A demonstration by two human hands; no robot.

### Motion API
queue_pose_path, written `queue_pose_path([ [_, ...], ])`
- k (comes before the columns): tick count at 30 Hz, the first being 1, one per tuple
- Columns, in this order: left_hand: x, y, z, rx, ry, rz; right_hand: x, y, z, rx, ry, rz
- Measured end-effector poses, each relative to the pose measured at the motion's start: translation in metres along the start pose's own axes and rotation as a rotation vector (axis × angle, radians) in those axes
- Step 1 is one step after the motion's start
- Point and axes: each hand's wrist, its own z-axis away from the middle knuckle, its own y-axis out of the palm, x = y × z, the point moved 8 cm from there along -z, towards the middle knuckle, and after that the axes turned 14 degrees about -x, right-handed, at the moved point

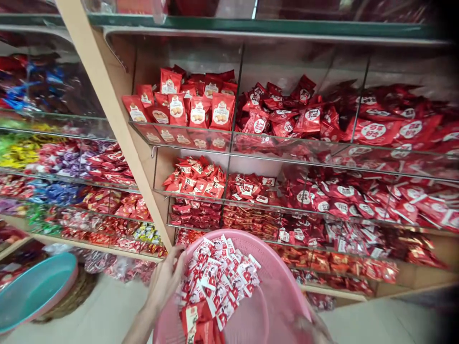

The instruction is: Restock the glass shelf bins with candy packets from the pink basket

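Note:
A pink plastic basket [229,234] fills the bottom middle of my view, tilted toward me. Small red-and-white candy packets [218,282] lie heaped in it, with a few larger red packets [195,320] at its near side. My left hand [165,279] curls over the basket's left rim, beside the heap. My right hand [308,329] is blurred at the lower right, against the basket's far side rim, and its grip is hard to make out.
Tiered clear acrylic bins [308,153] of red packets line the wall ahead, and a wooden upright [111,110] separates them from colourful sweets on the left. A teal-and-pink basin [36,291] rests on a woven mat [71,298] at lower left, above a pale floor.

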Motion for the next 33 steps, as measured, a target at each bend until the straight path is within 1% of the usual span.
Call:
queue_pose_path([
  [3, 0.002, -0.003, 0.001, 0.039, 0.007, 0.039, 0.010, 0.002, -0.001, 0.024, 0.096, -0.023],
  [6, 0.007, -0.004, 0.004, 0.067, 0.006, 0.055, 0.018, 0.004, 0.000, 0.091, 0.158, -0.027],
  [8, 0.008, -0.001, 0.005, 0.103, 0.032, 0.057, 0.020, 0.004, -0.004, 0.137, 0.182, -0.028],
  [10, 0.008, 0.003, 0.003, 0.146, 0.077, 0.047, 0.020, 0.003, -0.012, 0.157, 0.203, -0.008],
  [13, 0.003, 0.011, -0.005, 0.234, 0.147, 0.024, 0.021, 0.007, -0.025, 0.203, 0.200, 0.022],
  [15, -0.004, 0.017, -0.013, 0.293, 0.176, -0.006, 0.025, 0.015, -0.031, 0.261, 0.175, 0.037],
  [18, -0.022, 0.022, -0.032, 0.282, 0.194, -0.069, 0.032, 0.026, -0.035, 0.335, 0.128, 0.042],
  [20, -0.044, 0.028, -0.047, 0.257, 0.256, -0.037, 0.037, 0.032, -0.037, 0.363, 0.100, 0.051],
  [22, -0.071, 0.038, -0.060, 0.256, 0.343, 0.046, 0.041, 0.036, -0.039, 0.381, 0.085, 0.083],
  [24, -0.094, 0.056, -0.070, 0.350, 0.394, 0.132, 0.046, 0.041, -0.040, 0.415, 0.079, 0.094],
  [26, -0.114, 0.078, -0.073, 0.518, 0.420, 0.237, 0.052, 0.047, -0.042, 0.453, 0.072, 0.075],
  [27, -0.121, 0.088, -0.072, 0.615, 0.407, 0.292, 0.054, 0.050, -0.044, 0.468, 0.068, 0.070],
  [29, -0.127, 0.106, -0.069, 0.780, 0.355, 0.330, 0.056, 0.054, -0.049, 0.488, 0.053, 0.081],
  [30, -0.127, 0.112, -0.067, 0.831, 0.316, 0.341, 0.056, 0.055, -0.051, 0.497, 0.043, 0.098],
  [33, -0.123, 0.123, -0.062, 0.891, 0.187, 0.414, 0.051, 0.053, -0.058, 0.491, 0.011, 0.166],
])
